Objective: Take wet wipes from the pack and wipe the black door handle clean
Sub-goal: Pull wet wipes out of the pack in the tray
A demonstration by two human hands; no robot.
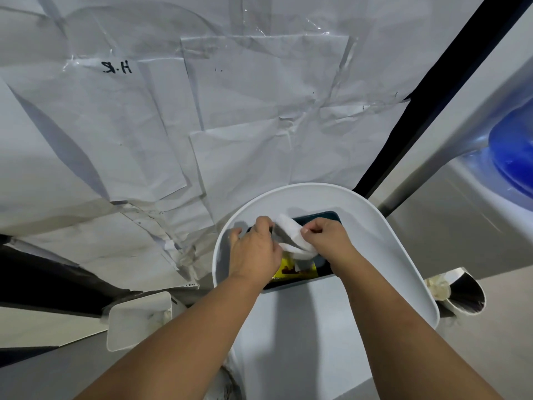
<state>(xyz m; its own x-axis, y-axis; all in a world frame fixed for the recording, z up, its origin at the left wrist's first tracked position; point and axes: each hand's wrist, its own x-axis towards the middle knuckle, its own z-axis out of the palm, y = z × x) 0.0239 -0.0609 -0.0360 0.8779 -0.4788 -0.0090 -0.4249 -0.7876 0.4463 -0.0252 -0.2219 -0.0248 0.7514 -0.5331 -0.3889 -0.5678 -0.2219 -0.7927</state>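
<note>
The right hand [323, 235] pinched a white wet wipe [291, 238] by its edge, drawing it up, while the left hand [253, 249] curled its fingers on the dark, yellow-labelled pack [297, 269], probably to hold it down. The pack lay in a white oval plastic tray [403, 255]. Behind was a wall of taped, crumpled white paper [230, 111]; I could not make out the black door handle for certain.

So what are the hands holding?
The right hand pinches a white wet wipe at its edge. The left hand steadies the pack.
</note>
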